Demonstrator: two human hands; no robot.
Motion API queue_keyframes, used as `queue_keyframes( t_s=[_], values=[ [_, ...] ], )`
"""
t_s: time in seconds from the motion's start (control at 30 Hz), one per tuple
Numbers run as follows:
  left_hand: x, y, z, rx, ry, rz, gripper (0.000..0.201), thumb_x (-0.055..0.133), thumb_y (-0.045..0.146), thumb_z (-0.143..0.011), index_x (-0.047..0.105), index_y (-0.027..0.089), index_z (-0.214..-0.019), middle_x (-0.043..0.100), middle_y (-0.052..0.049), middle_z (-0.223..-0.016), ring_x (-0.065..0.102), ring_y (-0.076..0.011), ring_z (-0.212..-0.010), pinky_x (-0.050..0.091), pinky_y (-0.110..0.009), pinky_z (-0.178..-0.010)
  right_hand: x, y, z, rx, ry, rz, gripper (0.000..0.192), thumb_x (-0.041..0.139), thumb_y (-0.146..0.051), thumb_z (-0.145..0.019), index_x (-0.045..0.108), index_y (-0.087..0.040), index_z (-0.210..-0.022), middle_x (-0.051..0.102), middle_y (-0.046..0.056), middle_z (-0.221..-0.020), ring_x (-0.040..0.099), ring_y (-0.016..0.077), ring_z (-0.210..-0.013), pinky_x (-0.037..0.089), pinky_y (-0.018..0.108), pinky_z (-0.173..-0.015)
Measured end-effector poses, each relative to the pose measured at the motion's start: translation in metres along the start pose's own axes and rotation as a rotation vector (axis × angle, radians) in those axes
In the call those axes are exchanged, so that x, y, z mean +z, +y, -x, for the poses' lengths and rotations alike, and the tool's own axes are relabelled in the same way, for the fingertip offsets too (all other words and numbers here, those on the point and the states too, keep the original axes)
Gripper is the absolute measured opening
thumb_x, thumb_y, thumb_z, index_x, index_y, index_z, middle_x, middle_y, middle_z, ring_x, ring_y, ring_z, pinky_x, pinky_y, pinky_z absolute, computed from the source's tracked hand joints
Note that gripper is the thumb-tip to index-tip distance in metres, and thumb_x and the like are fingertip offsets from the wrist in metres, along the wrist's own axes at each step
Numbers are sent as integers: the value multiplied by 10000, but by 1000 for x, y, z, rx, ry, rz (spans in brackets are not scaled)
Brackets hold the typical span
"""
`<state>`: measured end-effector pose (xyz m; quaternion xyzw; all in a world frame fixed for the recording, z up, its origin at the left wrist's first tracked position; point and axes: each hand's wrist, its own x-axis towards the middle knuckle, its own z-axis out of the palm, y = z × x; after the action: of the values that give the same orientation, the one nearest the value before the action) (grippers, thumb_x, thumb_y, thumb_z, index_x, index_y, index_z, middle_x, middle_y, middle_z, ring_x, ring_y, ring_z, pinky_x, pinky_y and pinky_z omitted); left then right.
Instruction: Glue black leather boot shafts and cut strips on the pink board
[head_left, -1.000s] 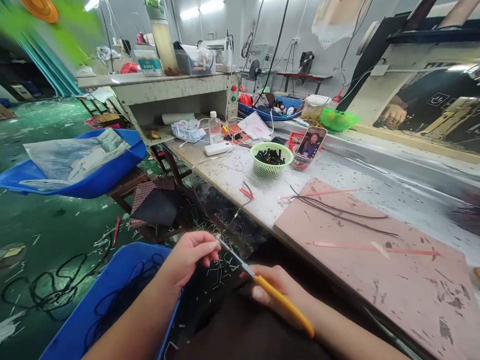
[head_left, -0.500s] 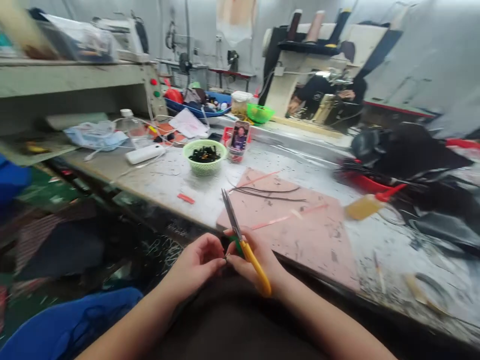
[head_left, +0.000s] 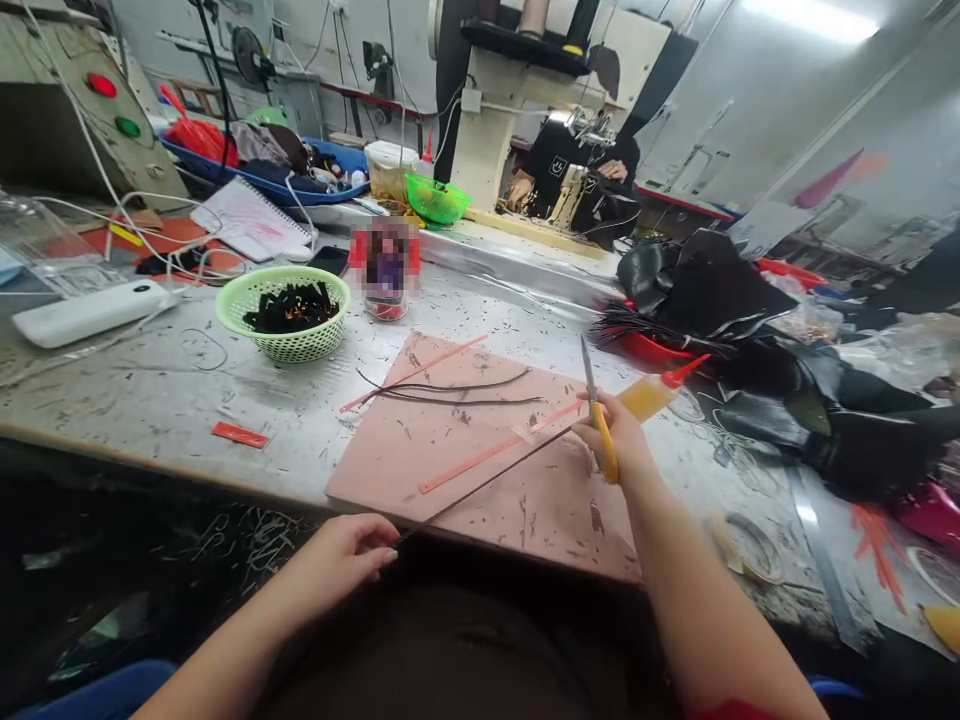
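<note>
My left hand [head_left: 360, 548], at the front edge of the bench, pinches one end of a thin dark cord [head_left: 487, 484]. The cord runs taut, up and to the right, over a pink board [head_left: 480, 500]. Its other end is in my right hand [head_left: 616, 432], which also holds yellow-handled scissors [head_left: 604, 440] with the blades pointing away from me. On the board lie more dark cords [head_left: 457, 390] and two pinkish-red strips. A light green basket [head_left: 281, 315] with small black pieces stands behind the board at the left.
A glue bottle [head_left: 646, 398] with a red nozzle lies beyond my right hand. Black material [head_left: 735, 290] is heaped at the right, near a tape roll [head_left: 746, 545] and a metal ruler [head_left: 829, 560]. A co-worker [head_left: 574, 165] sits at a machine behind the bench.
My hands have moved apart, the right one going right and up with the scissors. A dark cord now stretches between them. The view has turned to the right.
</note>
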<state>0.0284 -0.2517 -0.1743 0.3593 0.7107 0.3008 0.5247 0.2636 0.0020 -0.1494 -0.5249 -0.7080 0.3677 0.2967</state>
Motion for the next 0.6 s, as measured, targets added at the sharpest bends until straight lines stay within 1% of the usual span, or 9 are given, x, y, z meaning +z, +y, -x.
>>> queue_keyframes(
  t_s=[0.1, 0.2, 0.27, 0.33, 0.43, 0.5, 0.57, 0.6],
  values=[
    [3, -2, -6, -25, -36, -26, 209, 547, 365, -641, 586, 165, -688, 577, 13, -597, 581, -177, -575, 443, -274, -575, 1, 7, -9, 5, 56, 66, 501, 545, -261, -520, 585, -173, -1011, 553, -24, -572, 494, 158, -525, 407, 300, -561],
    [0, -5, -5, -63, -85, -51, 211, 529, 379, -675, 556, 172, -649, 558, 16, -597, 572, -168, -572, 433, -263, -562, -3, 14, -17, -1, 116, 115, 493, 542, -268, -553, 585, -186, -1037, 589, -7, -625, 531, 173, -575, 421, 312, -612],
    [-3, -6, -1, -85, -122, -30, 206, 525, 375, -680, 556, 173, -669, 544, 23, -601, 562, -157, -573, 432, -255, -565, -7, 19, -22, -26, 164, 157, 486, 541, -274, -573, 587, -192, -1050, 604, -2, -639, 555, 182, -603, 428, 314, -635],
    [-5, -5, 3, -101, -153, 2, 198, 528, 363, -673, 565, 170, -702, 532, 30, -601, 552, -148, -572, 430, -249, -570, -10, 24, -26, -48, 189, 204, 482, 536, -279, -581, 593, -195, -1052, 603, -3, -627, 561, 184, -595, 429, 308, -619],
    [-7, -2, 7, -104, -175, 35, 213, 544, 333, -658, 592, 166, -781, 528, 32, -633, 536, -136, -569, 429, -244, -565, -11, 27, -28, -54, 162, 275, 480, 528, -292, -588, 605, -199, -1052, 589, -4, -604, 546, 181, -566, 421, 297, -579],
    [-6, -1, 6, -93, -181, 51, 258, 557, 322, -650, 608, 168, -850, 529, 30, -672, 528, -129, -572, 431, -241, -563, -9, 27, -28, -56, 142, 321, 478, 526, -296, -589, 613, -202, -1049, 591, -3, -599, 537, 178, -556, 417, 295, -573],
    [-3, 1, 4, -91, -180, 60, 310, 555, 348, -656, 612, 171, -903, 538, 26, -682, 513, -125, -556, 421, -239, -541, -8, 25, -28, -54, 127, 345, 483, 527, -296, -586, 616, -201, -1051, 603, 0, -605, 534, 177, -559, 417, 296, -578],
    [-2, 2, 3, -94, -166, 56, 314, 547, 371, -661, 615, 167, -890, 537, 26, -655, 499, -124, -538, 408, -238, -523, -8, 24, -27, -51, 114, 349, 485, 527, -298, -585, 616, -201, -1051, 606, -1, -604, 535, 177, -563, 417, 298, -582]
  ],
)
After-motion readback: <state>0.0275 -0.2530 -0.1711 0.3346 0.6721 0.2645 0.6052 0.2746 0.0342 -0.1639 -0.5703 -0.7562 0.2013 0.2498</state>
